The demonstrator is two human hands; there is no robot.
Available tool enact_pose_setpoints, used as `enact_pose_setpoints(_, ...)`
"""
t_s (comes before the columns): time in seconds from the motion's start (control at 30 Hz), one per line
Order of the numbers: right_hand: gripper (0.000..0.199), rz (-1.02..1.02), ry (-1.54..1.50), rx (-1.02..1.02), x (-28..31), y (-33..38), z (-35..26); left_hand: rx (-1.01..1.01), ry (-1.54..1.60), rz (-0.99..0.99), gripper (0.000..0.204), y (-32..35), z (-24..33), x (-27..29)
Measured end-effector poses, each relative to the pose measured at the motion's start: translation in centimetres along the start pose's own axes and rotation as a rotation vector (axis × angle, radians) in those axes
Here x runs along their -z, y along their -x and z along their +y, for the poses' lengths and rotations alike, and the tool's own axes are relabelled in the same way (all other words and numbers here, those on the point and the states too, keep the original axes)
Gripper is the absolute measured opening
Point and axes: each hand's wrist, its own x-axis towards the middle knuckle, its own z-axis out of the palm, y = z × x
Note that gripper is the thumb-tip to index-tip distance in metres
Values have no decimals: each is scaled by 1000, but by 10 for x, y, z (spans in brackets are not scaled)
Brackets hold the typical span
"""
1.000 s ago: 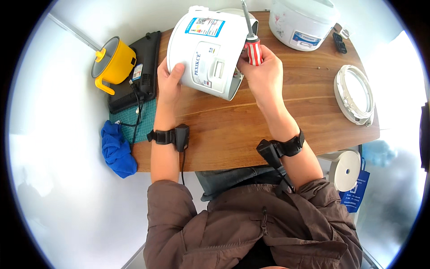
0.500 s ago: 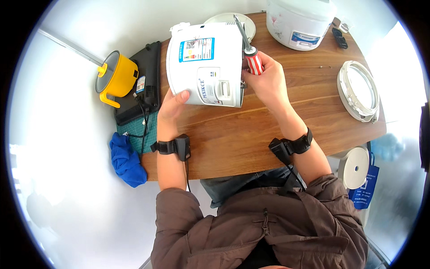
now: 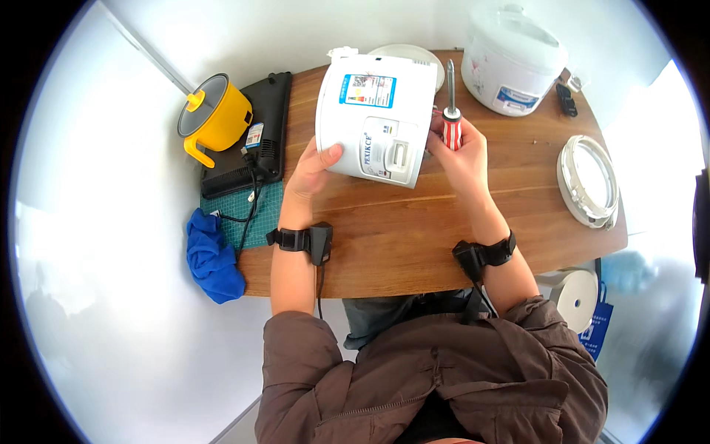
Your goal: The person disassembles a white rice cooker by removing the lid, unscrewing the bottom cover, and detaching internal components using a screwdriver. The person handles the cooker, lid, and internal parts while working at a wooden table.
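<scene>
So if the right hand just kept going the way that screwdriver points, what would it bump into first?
Probably the white plate at the table's far edge; the screwdriver in the right hand points there, though height is unclear.

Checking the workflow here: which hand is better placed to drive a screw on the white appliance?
The right hand: it already grips the screwdriver beside the white appliance, while the left hand steadies it.

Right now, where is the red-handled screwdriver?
In the head view the screwdriver stands tip-up in the right hand, against the right edge of the white appliance, left of the white rice cooker.
</scene>
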Motion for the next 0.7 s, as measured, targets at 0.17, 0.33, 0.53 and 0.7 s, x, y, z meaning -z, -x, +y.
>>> enact_pose_setpoints(0.17, 11, 0, -64, 70, 0, 6, 4, -16, 42, -44, 74, 1, 3, -6)
enact_pose_setpoints(0.33, 10, 276, -80, 163, 3, 17, 20, -37, 62, -71, 67, -1, -3, 4)
enact_pose_setpoints(0.53, 21, 331, 219, 20, 59, 45, 10, -34, 43, -82, 63, -10, -1, -3)
enact_pose_setpoints(0.7, 23, 298, 401, -49, 98, 72, -1, -43, 28, -115, 64, -19, -8, -5)
